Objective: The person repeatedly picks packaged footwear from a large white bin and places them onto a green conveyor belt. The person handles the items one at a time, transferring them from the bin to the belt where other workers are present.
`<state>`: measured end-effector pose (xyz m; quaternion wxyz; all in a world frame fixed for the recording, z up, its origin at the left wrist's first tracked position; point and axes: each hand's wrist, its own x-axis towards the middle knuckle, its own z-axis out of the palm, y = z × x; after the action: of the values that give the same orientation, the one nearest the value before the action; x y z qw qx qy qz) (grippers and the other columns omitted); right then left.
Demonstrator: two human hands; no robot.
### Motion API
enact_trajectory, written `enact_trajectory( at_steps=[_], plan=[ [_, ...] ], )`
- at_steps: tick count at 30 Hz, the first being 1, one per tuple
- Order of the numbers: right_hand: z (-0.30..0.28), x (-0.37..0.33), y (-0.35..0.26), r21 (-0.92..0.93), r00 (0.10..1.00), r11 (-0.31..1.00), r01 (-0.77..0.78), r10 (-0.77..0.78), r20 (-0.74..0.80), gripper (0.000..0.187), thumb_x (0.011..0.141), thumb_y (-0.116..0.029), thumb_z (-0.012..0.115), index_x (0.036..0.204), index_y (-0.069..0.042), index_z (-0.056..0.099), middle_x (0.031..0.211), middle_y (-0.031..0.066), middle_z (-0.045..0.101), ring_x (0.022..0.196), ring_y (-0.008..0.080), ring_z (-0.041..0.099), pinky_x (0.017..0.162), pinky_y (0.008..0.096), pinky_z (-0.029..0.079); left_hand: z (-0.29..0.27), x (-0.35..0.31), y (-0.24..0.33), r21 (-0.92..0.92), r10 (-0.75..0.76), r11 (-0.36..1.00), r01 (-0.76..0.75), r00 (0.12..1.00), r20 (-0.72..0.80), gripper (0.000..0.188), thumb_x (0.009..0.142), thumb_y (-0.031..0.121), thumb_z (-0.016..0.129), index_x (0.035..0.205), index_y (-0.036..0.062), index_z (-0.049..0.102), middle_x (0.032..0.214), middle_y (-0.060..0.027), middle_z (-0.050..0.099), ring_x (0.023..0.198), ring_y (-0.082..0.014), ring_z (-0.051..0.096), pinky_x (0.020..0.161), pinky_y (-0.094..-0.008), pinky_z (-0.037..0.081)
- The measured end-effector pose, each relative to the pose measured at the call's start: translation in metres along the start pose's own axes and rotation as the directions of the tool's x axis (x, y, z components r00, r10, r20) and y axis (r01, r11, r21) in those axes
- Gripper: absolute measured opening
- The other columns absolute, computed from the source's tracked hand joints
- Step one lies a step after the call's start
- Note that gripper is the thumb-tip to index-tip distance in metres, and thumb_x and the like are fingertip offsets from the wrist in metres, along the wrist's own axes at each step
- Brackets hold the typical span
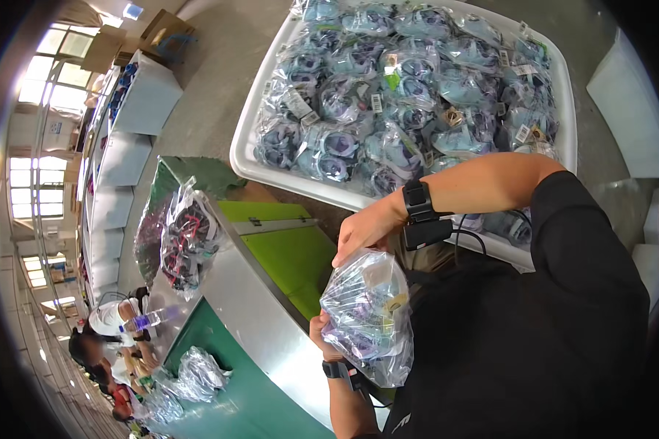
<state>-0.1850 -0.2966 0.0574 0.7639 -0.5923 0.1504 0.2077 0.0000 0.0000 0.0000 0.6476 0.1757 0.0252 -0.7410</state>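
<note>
I lose part of the white tub (293,183) to the top edge; the right forearm (483,183) hides some packets (410,95) in it. On the tub's near side, the clear bag (370,314) covers part of the left hand (318,333), and glare muddles what it holds. Left of the tub, co-workers (113,318) are too blurred.
</note>
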Motion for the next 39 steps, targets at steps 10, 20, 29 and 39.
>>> enact_trajectory(
  at_steps=[10, 20, 29, 39],
  plan=[
    [-0.082, -0.062, 0.002, -0.027, 0.804, 0.935, 0.355, -0.319, -0.502, 0.041, 0.095, -0.037, 0.072, 0.110, 0.001, 0.073, 0.080, 0.0006, 0.064, 0.063, 0.0097, 0.060, 0.051, 0.0270, 0.053, 0.081, 0.034, -0.002, 0.775, 0.511, 0.605, -0.180, 0.835, -0.205, 0.051, 0.103, 0.022, 0.055, 0.147, -0.0036, 0.047, 0.140, -0.0174, 0.060, 0.115, -0.0311, 0.065, 0.099, -0.0465, 0.053],
    [-0.342, -0.161, -0.012, -0.010, 0.058, 0.646, 0.763, -0.084, -0.995, 0.023, 0.096, -0.025, 0.069, 0.108, -0.005, 0.070, 0.087, 0.0044, 0.070, 0.067, 0.0159, 0.070, 0.052, 0.0273, 0.054, 0.029, -0.017, 0.070, 0.961, 0.830, 0.276, -0.025, 0.510, -0.225, 0.039, 0.101, 0.007, 0.063, 0.138, -0.0028, 0.054, 0.111, -0.0149, 0.072, 0.080, -0.0145, 0.067, 0.065, -0.0235, 0.054],
    [-0.498, -0.100, 0.039, -0.023, -0.314, 0.845, 0.535, 0.174, -0.934, 0.019, 0.091, -0.010, 0.064, 0.108, -0.001, 0.064, 0.086, 0.0069, 0.069, 0.071, 0.0187, 0.072, 0.053, 0.0302, 0.055, 0.004, -0.004, 0.064, 0.946, 0.914, 0.288, 0.147, 0.252, -0.318, 0.026, 0.100, 0.012, 0.067, 0.124, 0.0035, 0.062, 0.071, 0.0018, 0.061, 0.048, -0.0035, 0.047, 0.040, -0.0194, 0.036],
    [-0.455, -0.086, 0.059, -0.063, -0.212, 0.772, 0.632, 0.094, -0.973, 0.048, 0.083, -0.009, 0.067, 0.128, 0.004, 0.056, 0.088, 0.0100, 0.069, 0.065, 0.0170, 0.069, 0.049, 0.0295, 0.049, 0.006, -0.002, 0.064, 0.943, 0.906, 0.285, 0.170, 0.275, -0.323, 0.026, 0.100, 0.011, 0.066, 0.123, 0.0004, 0.063, 0.078, -0.0010, 0.066, 0.059, -0.0046, 0.054, 0.052, -0.0183, 0.044]
  ],
)
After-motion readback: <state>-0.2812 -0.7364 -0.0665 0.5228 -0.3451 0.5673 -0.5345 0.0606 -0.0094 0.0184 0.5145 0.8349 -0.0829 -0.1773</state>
